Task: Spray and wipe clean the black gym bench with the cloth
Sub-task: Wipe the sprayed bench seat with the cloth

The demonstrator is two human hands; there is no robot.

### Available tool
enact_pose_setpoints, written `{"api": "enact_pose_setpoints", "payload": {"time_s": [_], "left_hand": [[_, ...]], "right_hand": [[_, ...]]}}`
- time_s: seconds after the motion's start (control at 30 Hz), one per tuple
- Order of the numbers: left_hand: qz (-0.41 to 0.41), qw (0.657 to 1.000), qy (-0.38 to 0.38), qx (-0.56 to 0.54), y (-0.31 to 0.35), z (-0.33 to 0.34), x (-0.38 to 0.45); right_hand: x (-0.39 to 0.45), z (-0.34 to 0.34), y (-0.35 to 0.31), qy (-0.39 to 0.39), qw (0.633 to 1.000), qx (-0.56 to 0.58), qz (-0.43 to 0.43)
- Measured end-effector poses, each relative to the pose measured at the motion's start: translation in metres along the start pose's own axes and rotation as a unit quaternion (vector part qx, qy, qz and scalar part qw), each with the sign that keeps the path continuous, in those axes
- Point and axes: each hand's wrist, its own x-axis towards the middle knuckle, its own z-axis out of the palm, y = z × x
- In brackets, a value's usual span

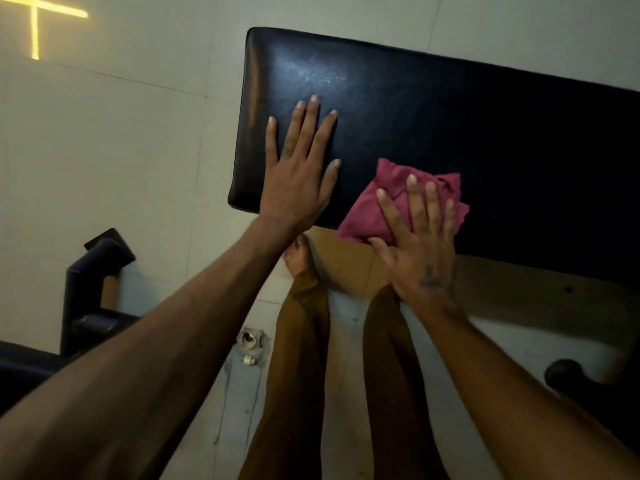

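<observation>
The black gym bench (450, 140) runs from the upper middle to the right edge, its padded top glossy and streaked near the left end. My left hand (298, 168) lies flat on the bench's left end, fingers spread, holding nothing. A crumpled pink cloth (367, 216) sits at the near edge of the pad. My right hand (415, 237) presses down flat on the cloth, fingers extended over it. No spray bottle is in view.
Pale tiled floor (121, 133) surrounds the bench. A dark machine frame (90, 289) stands at the lower left. A small floor drain (251, 341) lies near my legs in brown trousers (301, 375). A dark rounded object (568, 375) is at the lower right.
</observation>
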Motion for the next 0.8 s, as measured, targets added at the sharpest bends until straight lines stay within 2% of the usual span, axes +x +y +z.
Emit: {"api": "enact_pose_setpoints", "payload": {"time_s": [0.07,0.1,0.13,0.23,0.27,0.3,0.33,0.4,0.43,0.47,0.5,0.53,0.6,0.63,0.67,0.7,0.73,0.8], "left_hand": [[0.006,1.0,0.003,-0.003,-0.002,0.0,0.0],[0.008,1.0,0.003,0.0,-0.003,0.0,-0.001],[0.01,1.0,0.002,0.003,-0.003,0.001,-0.001],[0.012,1.0,0.0,0.001,-0.004,0.0,0.001],[0.01,1.0,-0.002,-0.003,-0.004,0.0,0.001],[0.008,1.0,-0.005,-0.009,-0.005,-0.001,0.0],[0.007,1.0,-0.007,-0.016,-0.004,-0.001,-0.001],[0.005,1.0,-0.008,-0.023,-0.003,-0.001,0.0],[0.004,1.0,-0.008,-0.024,-0.002,-0.001,0.0],[0.003,1.0,-0.008,-0.024,-0.001,-0.002,0.0],[0.001,1.0,-0.007,-0.023,-0.001,-0.001,0.0],[-0.001,1.0,-0.005,-0.025,-0.001,-0.001,0.0],[-0.005,0.999,0.005,-0.046,-0.001,-0.002,0.0],[-0.005,0.998,0.015,-0.068,-0.002,-0.003,-0.001],[-0.007,0.995,0.028,-0.091,-0.002,-0.004,-0.002],[-0.013,0.993,0.044,-0.111,-0.005,-0.006,-0.002],[-0.023,0.99,0.057,-0.125,-0.008,-0.008,-0.002],[-0.042,0.989,0.069,-0.124,-0.014,-0.011,-0.003]], "right_hand": [[-0.009,0.004,-0.033,-0.003,0.995,0.001,0.1],[-0.01,0.006,-0.044,-0.005,0.993,-0.001,0.122],[-0.008,0.007,-0.046,-0.01,0.993,-0.002,0.12],[-0.007,0.005,-0.015,-0.023,1.0,0.002,0.02],[-0.008,0.002,-0.002,-0.023,1.0,0.008,0.013],[-0.009,-0.003,0.01,-0.017,0.998,0.025,0.053],[-0.007,-0.007,0.017,0.002,0.989,0.053,0.137],[0.012,-0.013,0.016,0.058,0.931,0.127,0.338],[0.025,-0.016,0.006,0.068,0.899,0.153,0.405],[0.037,-0.02,-0.007,0.062,0.885,0.159,0.433],[0.046,-0.022,-0.02,0.048,0.897,0.144,0.416],[0.051,-0.021,-0.03,0.027,0.928,0.116,0.352],[0.051,-0.017,-0.034,-0.007,0.988,0.057,0.146],[0.052,-0.016,-0.025,-0.01,0.997,0.037,0.064],[0.054,-0.017,-0.016,-0.009,0.999,0.032,0.029],[0.059,-0.017,-0.01,0.001,0.998,0.043,0.041],[0.067,-0.018,-0.01,0.013,0.993,0.066,0.093],[0.091,-0.025,-0.033,0.047,0.955,0.128,0.263]]}}
